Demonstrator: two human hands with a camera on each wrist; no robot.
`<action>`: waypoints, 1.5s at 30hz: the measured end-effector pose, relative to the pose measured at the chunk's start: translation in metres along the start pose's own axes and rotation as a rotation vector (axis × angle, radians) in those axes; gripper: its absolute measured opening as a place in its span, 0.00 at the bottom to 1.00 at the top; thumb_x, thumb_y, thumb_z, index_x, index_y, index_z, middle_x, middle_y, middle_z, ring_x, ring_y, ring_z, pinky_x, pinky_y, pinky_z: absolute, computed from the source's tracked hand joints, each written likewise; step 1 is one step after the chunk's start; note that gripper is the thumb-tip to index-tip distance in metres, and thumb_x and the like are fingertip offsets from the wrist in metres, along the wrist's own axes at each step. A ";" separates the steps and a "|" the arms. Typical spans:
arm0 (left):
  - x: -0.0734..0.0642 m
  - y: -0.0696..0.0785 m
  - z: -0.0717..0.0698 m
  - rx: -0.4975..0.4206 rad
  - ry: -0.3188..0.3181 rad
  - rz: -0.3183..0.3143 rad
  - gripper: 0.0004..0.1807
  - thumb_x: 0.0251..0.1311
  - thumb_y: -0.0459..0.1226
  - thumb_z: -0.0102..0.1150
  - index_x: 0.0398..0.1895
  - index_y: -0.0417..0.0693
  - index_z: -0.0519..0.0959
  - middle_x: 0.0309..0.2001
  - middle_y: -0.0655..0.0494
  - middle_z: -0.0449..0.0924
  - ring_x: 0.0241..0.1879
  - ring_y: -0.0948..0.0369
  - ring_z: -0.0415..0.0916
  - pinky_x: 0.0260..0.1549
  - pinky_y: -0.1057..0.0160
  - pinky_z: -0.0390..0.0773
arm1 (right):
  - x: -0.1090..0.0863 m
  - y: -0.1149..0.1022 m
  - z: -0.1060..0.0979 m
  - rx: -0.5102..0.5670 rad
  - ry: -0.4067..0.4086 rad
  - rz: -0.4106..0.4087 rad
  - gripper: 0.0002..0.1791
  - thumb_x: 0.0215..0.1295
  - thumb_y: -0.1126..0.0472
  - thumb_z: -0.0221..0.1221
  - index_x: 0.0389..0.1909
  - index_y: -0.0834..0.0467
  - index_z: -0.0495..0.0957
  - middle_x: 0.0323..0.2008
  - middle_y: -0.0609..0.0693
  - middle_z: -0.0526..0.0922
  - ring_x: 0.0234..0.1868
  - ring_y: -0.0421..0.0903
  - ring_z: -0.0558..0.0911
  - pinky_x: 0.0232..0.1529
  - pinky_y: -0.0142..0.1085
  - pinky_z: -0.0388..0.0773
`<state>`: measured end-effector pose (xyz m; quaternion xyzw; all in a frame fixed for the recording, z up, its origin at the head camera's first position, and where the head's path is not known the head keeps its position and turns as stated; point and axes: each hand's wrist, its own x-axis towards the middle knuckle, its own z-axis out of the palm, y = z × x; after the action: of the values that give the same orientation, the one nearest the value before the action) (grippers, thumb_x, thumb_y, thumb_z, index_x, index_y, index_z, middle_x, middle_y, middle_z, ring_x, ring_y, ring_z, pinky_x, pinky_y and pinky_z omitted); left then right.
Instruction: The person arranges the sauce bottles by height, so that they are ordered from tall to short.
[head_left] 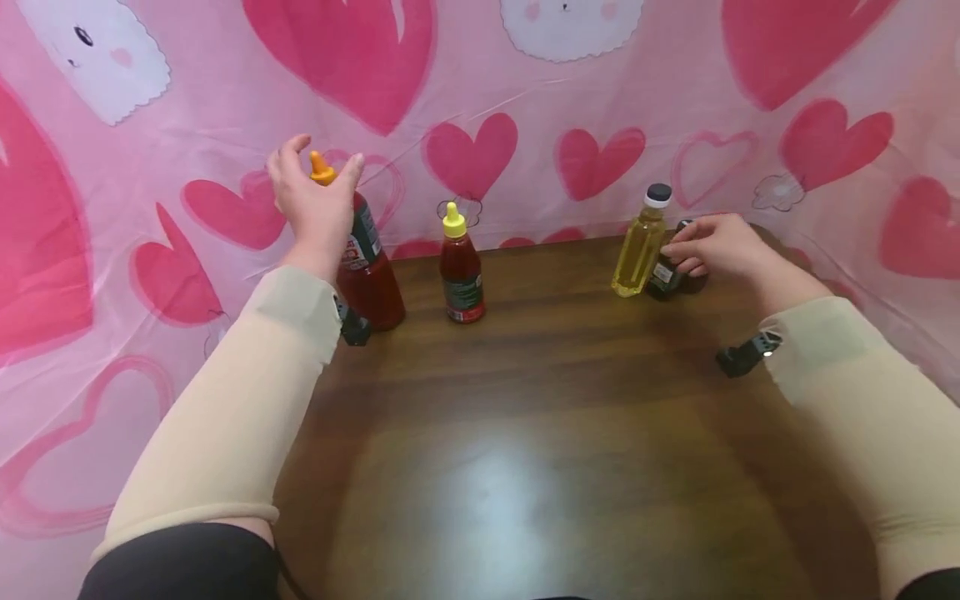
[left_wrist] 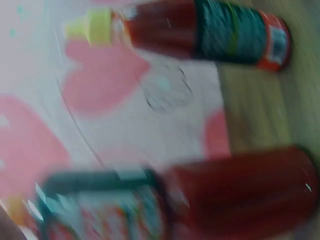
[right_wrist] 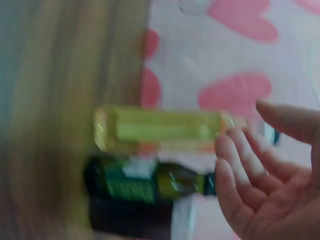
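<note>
My left hand [head_left: 315, 204] is beside the top of a large red sauce bottle [head_left: 375, 292], thumb and fingers spread either side of its orange nozzle cap [head_left: 322, 169]. The bottle's dark green label and red body fill the bottom of the left wrist view, blurred. My right hand [head_left: 723, 246] is by a clear bottle of yellow oil [head_left: 637, 254] and a dark green bottle [right_wrist: 132, 180]. Its fingers are loosely bent with a gap to the thumb, nothing between them. In the head view this hand partly covers the green bottle.
A smaller red sauce bottle [head_left: 462, 279] with a yellow nozzle cap stands between the two groups. A dark container [right_wrist: 132, 217] with a pale top stands alongside the green bottle. Behind the wooden table [head_left: 525, 400] hangs a pink heart-patterned cloth [head_left: 540, 92], which also runs along both sides.
</note>
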<state>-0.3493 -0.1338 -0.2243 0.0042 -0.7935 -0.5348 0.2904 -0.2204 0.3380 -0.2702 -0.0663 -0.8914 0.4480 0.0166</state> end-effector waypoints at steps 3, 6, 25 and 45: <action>-0.011 0.024 0.008 -0.003 0.007 0.163 0.38 0.52 0.57 0.71 0.64 0.56 0.70 0.67 0.63 0.59 0.66 0.69 0.54 0.61 0.72 0.54 | 0.001 0.004 -0.022 0.046 0.127 0.035 0.20 0.66 0.58 0.65 0.47 0.70 0.74 0.25 0.41 0.82 0.24 0.37 0.84 0.27 0.31 0.81; -0.030 0.054 0.023 -0.020 -0.054 0.300 0.37 0.53 0.56 0.70 0.64 0.54 0.71 0.69 0.64 0.57 0.67 0.74 0.50 0.62 0.73 0.50 | 0.004 0.008 -0.034 0.092 0.192 0.073 0.22 0.66 0.59 0.64 0.53 0.71 0.74 0.23 0.37 0.81 0.23 0.36 0.83 0.26 0.29 0.80; -0.100 0.093 0.184 0.185 -0.624 0.271 0.42 0.53 0.62 0.67 0.69 0.59 0.66 0.69 0.64 0.62 0.68 0.66 0.57 0.65 0.60 0.53 | 0.033 0.013 0.011 0.064 0.134 -0.012 0.31 0.66 0.68 0.62 0.67 0.70 0.64 0.61 0.74 0.69 0.27 0.26 0.79 0.30 0.28 0.80; -0.152 0.072 0.257 0.178 -0.886 0.125 0.47 0.55 0.55 0.70 0.75 0.59 0.57 0.66 0.64 0.70 0.64 0.62 0.65 0.66 0.53 0.50 | 0.025 0.018 0.015 0.030 0.182 -0.003 0.28 0.65 0.67 0.63 0.65 0.70 0.69 0.54 0.71 0.76 0.25 0.33 0.80 0.29 0.30 0.81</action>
<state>-0.3205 0.1632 -0.2989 -0.2478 -0.8828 -0.3963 -0.0469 -0.2447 0.3405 -0.2943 -0.1053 -0.8796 0.4532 0.0992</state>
